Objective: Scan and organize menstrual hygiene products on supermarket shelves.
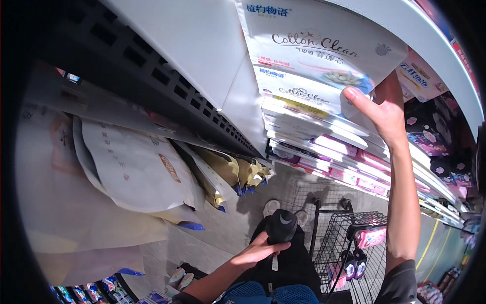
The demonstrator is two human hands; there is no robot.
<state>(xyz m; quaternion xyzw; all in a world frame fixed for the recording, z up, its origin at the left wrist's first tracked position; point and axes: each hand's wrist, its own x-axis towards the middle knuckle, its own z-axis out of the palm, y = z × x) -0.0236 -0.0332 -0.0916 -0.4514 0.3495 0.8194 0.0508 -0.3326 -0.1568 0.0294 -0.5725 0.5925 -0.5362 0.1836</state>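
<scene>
My right hand reaches up to a white shelf and grips the lower right edge of a large white Cotton Clean sanitary pad pack. Its thumb lies across the front, while the fingers are hidden behind the pack. Below the big printed panel is a narrower white printed panel; whether it belongs to the same pack, I cannot tell. Down in front of my body, my left hand is wrapped around a black handheld device with a pale crescent mark, possibly a barcode scanner.
A black wire cart holding pink and dark packs stands at the lower right. Large whitish bags hang on the left, beneath a perforated metal shelf panel. Lower shelves of pink packs run down the right side. Grey floor shows between.
</scene>
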